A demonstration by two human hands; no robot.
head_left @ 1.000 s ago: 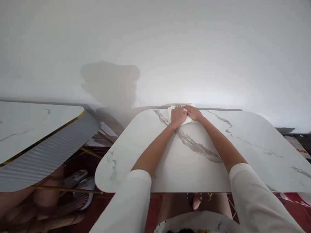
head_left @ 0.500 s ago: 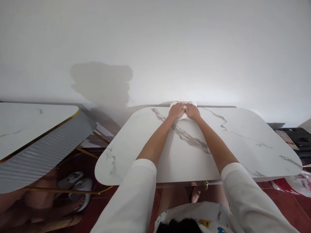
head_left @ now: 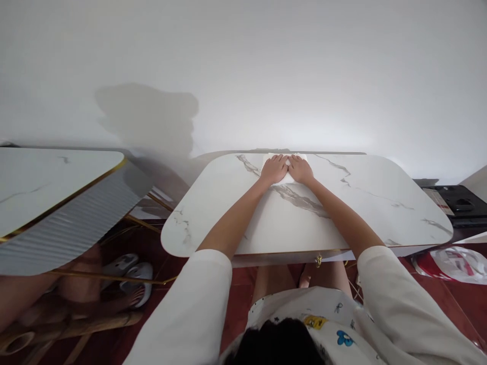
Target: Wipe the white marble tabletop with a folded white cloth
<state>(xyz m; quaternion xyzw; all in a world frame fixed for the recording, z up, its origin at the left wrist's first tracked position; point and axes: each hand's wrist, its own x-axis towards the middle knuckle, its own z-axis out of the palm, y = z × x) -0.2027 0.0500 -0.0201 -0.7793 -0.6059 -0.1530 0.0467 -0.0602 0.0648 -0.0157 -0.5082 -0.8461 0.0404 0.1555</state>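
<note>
A white cloth (head_left: pixel 291 179) lies on the marble-patterned white tabletop (head_left: pixel 213 208), at its far edge by the wall. My left hand (head_left: pixel 274 169) presses flat on the cloth's left part, fingers pointing forward and slightly spread. Beside it my right hand (head_left: pixel 300 169) lies flat on the right part, the two thumbs close together or touching. Both hands cover much of the cloth. My arms reach straight across the tabletop.
A second marble-patterned table (head_left: pixel 45 187) with gold trim stands at left. Below it are another person's legs, a grey clog (head_left: pixel 139 284) and a wooden stool (head_left: pixel 76 327). A black appliance (head_left: pixel 462 200) and a red-and-clear plastic bag (head_left: pixel 456 264) are at right.
Both hands and the cloth have drawn slightly back from the far edge, where the cloth overlapped the rim. My view has shifted, so the tabletop sits higher in it.
</note>
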